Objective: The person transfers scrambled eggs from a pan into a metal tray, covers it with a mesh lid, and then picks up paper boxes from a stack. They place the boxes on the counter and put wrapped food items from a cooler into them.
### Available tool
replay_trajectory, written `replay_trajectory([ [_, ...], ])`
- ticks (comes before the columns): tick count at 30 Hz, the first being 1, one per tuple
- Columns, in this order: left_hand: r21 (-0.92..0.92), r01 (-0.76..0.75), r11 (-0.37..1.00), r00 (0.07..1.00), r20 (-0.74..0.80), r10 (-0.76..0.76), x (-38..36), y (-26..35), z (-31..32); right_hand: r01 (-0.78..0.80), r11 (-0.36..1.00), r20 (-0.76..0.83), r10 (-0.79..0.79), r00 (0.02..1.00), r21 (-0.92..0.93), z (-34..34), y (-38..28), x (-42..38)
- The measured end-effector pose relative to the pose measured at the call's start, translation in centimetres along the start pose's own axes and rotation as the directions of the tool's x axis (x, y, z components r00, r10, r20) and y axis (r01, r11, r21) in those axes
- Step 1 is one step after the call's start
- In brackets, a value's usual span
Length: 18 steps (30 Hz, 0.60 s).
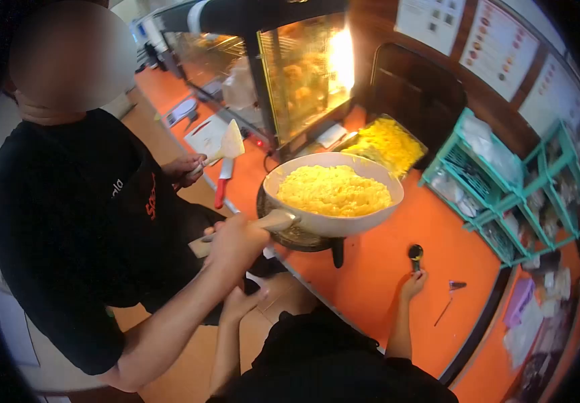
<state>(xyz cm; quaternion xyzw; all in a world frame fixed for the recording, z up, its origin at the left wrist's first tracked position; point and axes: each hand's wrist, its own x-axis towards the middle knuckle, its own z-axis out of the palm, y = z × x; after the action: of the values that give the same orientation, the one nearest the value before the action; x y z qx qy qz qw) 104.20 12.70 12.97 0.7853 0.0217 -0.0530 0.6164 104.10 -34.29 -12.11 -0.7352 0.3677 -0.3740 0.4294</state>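
Worktop [364, 282]: orange, backed by a lit cabinet [303, 74] and a teal rack [513, 200]; a second heap of yellow food [387, 142] sat behind the pan.
Right hand [413, 285]: fingers curled on the handle of the black spoon; whether this was lifted or resting on the worktop could not be told.
Spoon [416, 253]: right of the pan and apart from it, dark round head pointing away from the body. Contents, if any, could not be made out.
Thin tool [450, 295]: lay on the worktop, just right of the right hand.
Left hand [241, 303]: fingers loosely spread, nothing seen in them; positioned off the worktop's edge, near the co-worker's forearm.
Pan [354, 225]: pale, heaped with yellow mash [334, 191], over a burner [297, 235]; contact between them not established.
Co-worker [68, 201]: one hand gripped the pan's handle, the other held a spatula [231, 142], blade up.
Knife [221, 185]: red-handled, left of the pan.
Step in hand: judged to be handling the spoon while the co-worker steadied the pan.
Next move: judged to call for a firm hold on the spoon and room around the pan's rim.
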Motion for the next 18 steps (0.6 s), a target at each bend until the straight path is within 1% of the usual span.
replay_trajectory([
  [1, 0.025, 0.004, 1.000, 1.000, 0.024, -0.005, 1.7, -0.2, 1.3, -0.039, 0.999, 0.014, 0.039, 0.999, 0.008, -0.5, -1.4, -0.5],
  [3, 0.065, -0.045, 0.997, 0.996, 0.083, 0.040, 5.5, 0.5, 3.7, -0.005, 1.000, 0.009, 0.005, 1.000, 0.028, -0.8, -3.4, -1.0],
  [4, 0.084, -0.067, 0.994, 0.992, 0.110, 0.057, 7.6, 1.2, 5.3, 0.007, 0.999, 0.014, -0.008, 1.000, 0.037, -1.0, -3.7, -0.9],
  [7, 0.139, -0.162, 0.977, 0.970, 0.203, 0.132, 13.0, 3.3, 9.9, 0.065, 0.985, -0.019, -0.062, 0.998, 0.162, -0.7, -2.3, -0.6],
  [10, 0.210, -0.251, 0.945, 0.942, 0.280, 0.188, 18.8, 5.8, 15.0, -0.035, 0.961, -0.044, 0.049, 0.998, 0.275, -0.8, -3.7, -0.8],
  [13, 0.284, -0.312, 0.907, 0.919, 0.334, 0.211, 23.6, 7.8, 19.7, -0.082, 0.973, -0.012, 0.086, 0.996, 0.217, -0.9, -2.8, -0.6],
  [16, 0.361, -0.348, 0.865, 0.903, 0.377, 0.206, 27.3, 9.2, 24.0, -0.117, 0.938, 0.004, 0.122, 0.992, 0.325, -0.8, -2.3, -0.5],
  [18, 0.408, -0.360, 0.839, 0.898, 0.394, 0.194, 28.8, 9.6, 26.0, -0.097, 0.958, -0.020, 0.106, 0.994, 0.270, -1.0, -2.7, -0.5],
])
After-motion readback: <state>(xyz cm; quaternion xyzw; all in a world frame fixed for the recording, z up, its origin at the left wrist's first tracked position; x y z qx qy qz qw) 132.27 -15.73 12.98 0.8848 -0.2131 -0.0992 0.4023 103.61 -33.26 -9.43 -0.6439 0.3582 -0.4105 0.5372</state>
